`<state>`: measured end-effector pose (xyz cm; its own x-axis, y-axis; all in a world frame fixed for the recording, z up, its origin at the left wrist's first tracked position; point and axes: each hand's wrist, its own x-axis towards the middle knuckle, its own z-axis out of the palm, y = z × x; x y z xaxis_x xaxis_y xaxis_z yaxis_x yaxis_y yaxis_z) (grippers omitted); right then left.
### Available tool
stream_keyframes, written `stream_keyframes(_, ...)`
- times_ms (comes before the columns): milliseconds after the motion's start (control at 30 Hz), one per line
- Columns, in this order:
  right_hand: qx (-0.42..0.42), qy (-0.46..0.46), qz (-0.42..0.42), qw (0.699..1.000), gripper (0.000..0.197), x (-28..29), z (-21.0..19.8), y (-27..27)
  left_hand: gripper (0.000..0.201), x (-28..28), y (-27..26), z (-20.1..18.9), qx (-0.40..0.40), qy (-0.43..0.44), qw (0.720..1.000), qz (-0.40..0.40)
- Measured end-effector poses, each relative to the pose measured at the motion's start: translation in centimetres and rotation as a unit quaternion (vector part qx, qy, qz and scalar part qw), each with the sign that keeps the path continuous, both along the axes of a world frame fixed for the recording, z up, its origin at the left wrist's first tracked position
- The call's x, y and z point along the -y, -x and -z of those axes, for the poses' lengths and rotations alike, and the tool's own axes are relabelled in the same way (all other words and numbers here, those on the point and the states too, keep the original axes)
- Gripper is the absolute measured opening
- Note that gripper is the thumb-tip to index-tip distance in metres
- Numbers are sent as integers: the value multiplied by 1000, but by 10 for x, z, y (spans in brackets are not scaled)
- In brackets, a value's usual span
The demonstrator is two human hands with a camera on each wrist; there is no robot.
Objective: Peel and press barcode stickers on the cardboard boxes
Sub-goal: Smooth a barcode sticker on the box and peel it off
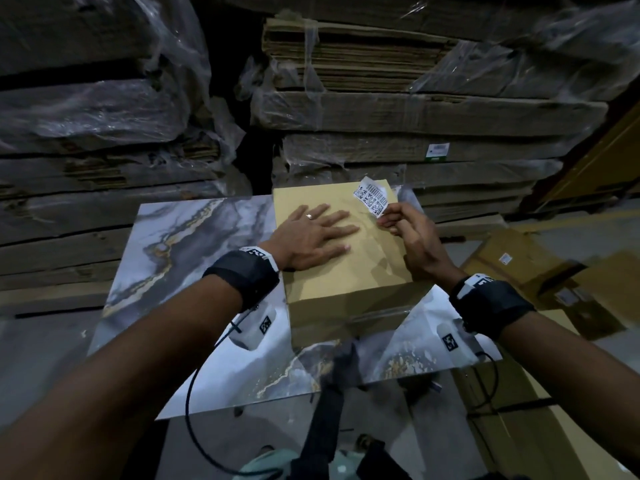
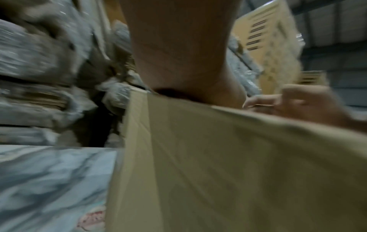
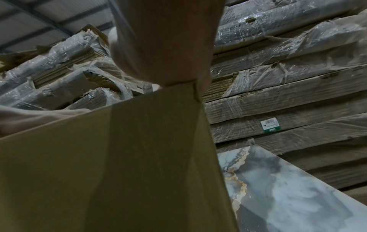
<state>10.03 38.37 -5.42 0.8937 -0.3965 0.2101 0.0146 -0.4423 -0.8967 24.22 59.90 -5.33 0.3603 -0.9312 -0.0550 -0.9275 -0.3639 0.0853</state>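
A tan cardboard box (image 1: 349, 268) stands on a marble-patterned table (image 1: 194, 244). My left hand (image 1: 313, 233) lies flat on the box top, fingers straight and spread, a ring on one finger. My right hand (image 1: 403, 225) hovers over the box's far right corner and pinches a white barcode sticker (image 1: 372, 197) by its lower edge, holding it up above the box. The left wrist view shows the box side (image 2: 218, 164), my left palm (image 2: 178, 55) on its top edge and the right hand (image 2: 294, 103) behind. The right wrist view shows the box wall (image 3: 119, 157) close up.
Stacks of flattened cardboard wrapped in plastic film (image 1: 398, 109) rise just behind the table. More folded boxes (image 1: 540, 271) lie on the floor at the right. A cable (image 1: 197, 386) hangs from my left wrist band. Bare table surface (image 1: 166, 271) lies left of the box.
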Motion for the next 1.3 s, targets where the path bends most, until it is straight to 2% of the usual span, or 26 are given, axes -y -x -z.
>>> stream_keyframes(133,-2,1,11,1000,36,-1,0,2,62,2,5,4,1,4,999,-41)
stream_keyframes(267,-1,5,18,1000,37,-3,-3,1,56,5,29,5,-32,13,999,29)
stream_keyframes(400,9,11,11,1000,32,-1,-1,0,52,5,24,-1,-26,9,996,79)
stream_keyframes(533,9,11,5,1000,34,2,1,1,55,9,-7,-7,17,-18,999,33)
stream_keyframes(633,8,8,4,1000,34,2,1,2,56,16,-9,-6,34,-33,999,-7)
stream_keyframes(700,8,1,6,1000,37,3,2,2,58,15,6,-2,18,-26,999,-4)
stream_keyframes(800,1,-7,4,1000,38,3,3,2,55,2,27,2,-31,4,999,42)
stream_keyframes(933,4,-11,-6,1000,35,-3,0,1,51,-21,25,1,-58,28,995,81)
stream_keyframes(1000,4,-10,-7,1000,31,-4,-1,1,52,-26,12,-1,-46,27,997,61)
stream_keyframes(1133,-2,-11,-4,1000,29,-3,0,2,56,-30,-6,-2,-18,19,999,-31)
stream_keyframes(1233,-1,-12,-1,1000,34,-1,1,3,63,-24,8,5,-2,13,998,-65)
stream_keyframes(1300,-3,-8,1,1000,36,-1,2,3,64,-19,30,6,-10,21,999,-46)
